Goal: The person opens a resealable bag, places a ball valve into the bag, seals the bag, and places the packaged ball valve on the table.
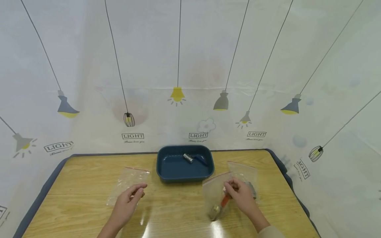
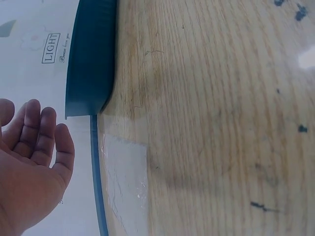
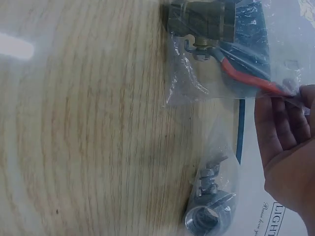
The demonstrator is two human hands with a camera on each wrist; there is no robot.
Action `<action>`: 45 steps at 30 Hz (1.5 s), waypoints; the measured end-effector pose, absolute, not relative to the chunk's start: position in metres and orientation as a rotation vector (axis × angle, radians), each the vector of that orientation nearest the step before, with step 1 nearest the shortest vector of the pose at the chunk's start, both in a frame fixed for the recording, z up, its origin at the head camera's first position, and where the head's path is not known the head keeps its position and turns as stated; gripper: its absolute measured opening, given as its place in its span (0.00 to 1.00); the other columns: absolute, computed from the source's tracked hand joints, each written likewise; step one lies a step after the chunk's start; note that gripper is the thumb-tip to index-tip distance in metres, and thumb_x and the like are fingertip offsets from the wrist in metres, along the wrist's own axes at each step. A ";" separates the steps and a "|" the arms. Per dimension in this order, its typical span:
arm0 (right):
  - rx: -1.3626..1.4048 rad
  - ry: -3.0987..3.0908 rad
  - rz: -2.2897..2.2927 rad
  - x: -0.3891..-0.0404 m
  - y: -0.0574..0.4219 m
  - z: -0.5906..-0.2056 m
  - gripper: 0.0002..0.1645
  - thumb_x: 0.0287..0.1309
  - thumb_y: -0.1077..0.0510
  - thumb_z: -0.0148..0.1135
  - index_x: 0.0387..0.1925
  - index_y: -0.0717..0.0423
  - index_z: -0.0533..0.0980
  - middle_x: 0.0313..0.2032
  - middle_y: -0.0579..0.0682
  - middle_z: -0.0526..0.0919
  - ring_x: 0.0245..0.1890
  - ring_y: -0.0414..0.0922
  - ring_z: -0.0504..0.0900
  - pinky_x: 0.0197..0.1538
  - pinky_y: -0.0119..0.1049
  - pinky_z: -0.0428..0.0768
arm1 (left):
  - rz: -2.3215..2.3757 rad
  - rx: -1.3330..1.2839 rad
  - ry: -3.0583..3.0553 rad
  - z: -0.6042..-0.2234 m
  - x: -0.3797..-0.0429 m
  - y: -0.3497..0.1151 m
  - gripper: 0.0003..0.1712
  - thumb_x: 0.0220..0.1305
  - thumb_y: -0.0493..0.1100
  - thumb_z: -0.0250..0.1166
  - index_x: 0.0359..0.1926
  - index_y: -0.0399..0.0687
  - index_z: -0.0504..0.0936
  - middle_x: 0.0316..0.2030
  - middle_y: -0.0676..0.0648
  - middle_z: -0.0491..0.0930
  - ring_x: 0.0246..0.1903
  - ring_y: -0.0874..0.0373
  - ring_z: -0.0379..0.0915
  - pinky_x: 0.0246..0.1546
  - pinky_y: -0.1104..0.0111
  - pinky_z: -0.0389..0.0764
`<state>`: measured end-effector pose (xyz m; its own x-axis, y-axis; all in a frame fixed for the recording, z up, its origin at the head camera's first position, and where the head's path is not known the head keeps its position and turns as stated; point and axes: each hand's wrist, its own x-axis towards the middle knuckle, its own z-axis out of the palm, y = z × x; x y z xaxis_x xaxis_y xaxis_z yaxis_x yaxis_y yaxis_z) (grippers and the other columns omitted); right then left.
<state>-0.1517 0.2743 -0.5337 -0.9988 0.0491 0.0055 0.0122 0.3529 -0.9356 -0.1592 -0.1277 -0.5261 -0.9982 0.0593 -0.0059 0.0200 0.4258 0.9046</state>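
My right grip (image 1: 241, 197) pinches a clear plastic bag (image 1: 210, 191). The red-handled brass valve (image 1: 216, 209) inside hangs below-left of that grip. My left grip (image 1: 128, 201) hovers, loosely parted.

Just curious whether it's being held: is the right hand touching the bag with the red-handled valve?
Touching. The right wrist view shows it: the right hand pinches the clear bag near one edge.

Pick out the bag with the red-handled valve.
The held bag, pinched by the right hand: its red handle shows through. The rightmost bag holds a metal fitting, and the flat bag by the left hand shows no red.
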 end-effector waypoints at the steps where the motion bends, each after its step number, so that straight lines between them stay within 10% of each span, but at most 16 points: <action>1: -0.064 -2.555 1.757 -0.153 0.274 -0.535 0.17 0.59 0.48 0.57 0.35 0.59 0.74 0.26 0.56 0.82 0.23 0.43 0.78 0.27 0.36 0.78 | 1.657 0.066 2.618 -0.526 -0.159 -0.128 0.17 0.67 0.52 0.51 0.50 0.54 0.77 0.36 0.53 0.80 0.40 0.57 0.76 0.37 0.73 0.75; 23: -0.149 -2.801 1.471 -0.174 0.267 -0.552 0.04 0.60 0.58 0.57 0.35 0.54 0.73 0.18 0.50 0.78 0.14 0.39 0.70 0.20 0.29 0.68 | 1.682 0.008 2.573 -0.532 -0.157 -0.129 0.14 0.67 0.51 0.51 0.49 0.56 0.78 0.41 0.47 0.80 0.39 0.62 0.75 0.37 0.73 0.76; 45: -0.354 -2.890 1.592 -0.151 0.267 -0.545 0.22 0.43 0.67 0.65 0.43 0.68 0.71 0.28 0.55 0.81 0.26 0.44 0.78 0.29 0.35 0.75 | 1.651 -0.021 2.578 -0.539 -0.154 -0.135 0.18 0.67 0.54 0.51 0.51 0.52 0.77 0.38 0.46 0.80 0.41 0.56 0.75 0.36 0.73 0.75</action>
